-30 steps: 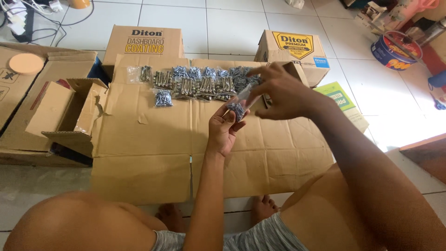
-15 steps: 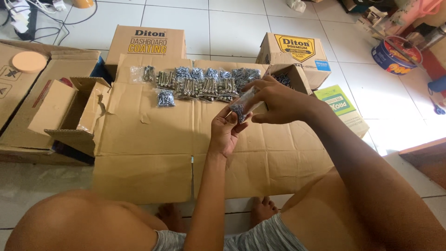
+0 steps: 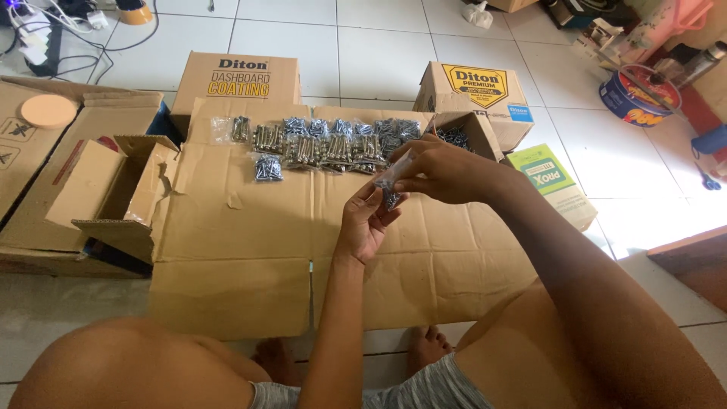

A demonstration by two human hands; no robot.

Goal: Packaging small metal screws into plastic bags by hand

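Left hand point(image 3: 363, 223): raised palm-up over the flattened cardboard point(image 3: 250, 227), fingers curled up around the lower end of a small clear bag point(image 3: 392, 182).
Right hand point(image 3: 443, 170): closed, pinching the upper end of the same bag between thumb and fingertips.
Small clear bag: held between both hands, above the cardboard, tilted; contents dark and small, too blurred to name; middle part hidden by fingers.
Row of filled bags point(image 3: 326, 144): lying along the far edge of the cardboard, packed with shiny metal pieces, likely screws; one bag point(image 3: 268, 167) lying apart, just in front of the row.
Open small box point(image 3: 462, 136): just behind the right hand, dark bits inside, partly hidden by the hand.
Torn empty box point(image 3: 113, 193): left of the cardboard, on its side.
Floor point(image 3: 379, 45): white tiles; bucket point(image 3: 632, 95) at upper right, partly cut off.
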